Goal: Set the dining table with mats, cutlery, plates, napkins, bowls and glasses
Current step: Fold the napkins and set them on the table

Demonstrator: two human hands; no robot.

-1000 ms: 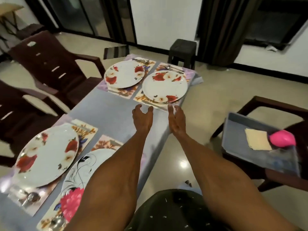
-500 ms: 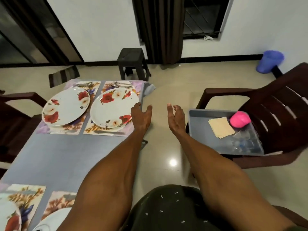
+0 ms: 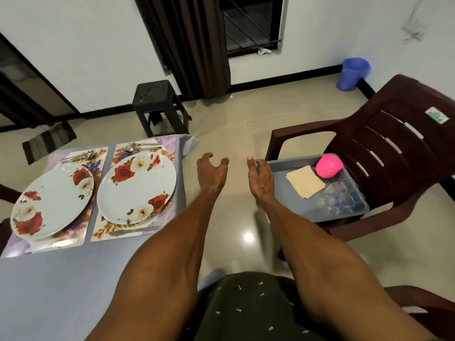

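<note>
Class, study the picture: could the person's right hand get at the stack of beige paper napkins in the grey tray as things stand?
Probably yes. The right hand hovers empty at the grey tray's near edge, and the beige paper napkins lie uncovered on top.

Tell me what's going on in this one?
A person is partway through setting a dining table. Two floral plates sit on mats, with cutlery above them. Both hands are empty: the left hand and right hand reach, fingers loosely curled, toward a gray tray on a brown chair. It holds napkins, a pink bowl and clear glasses.
</note>
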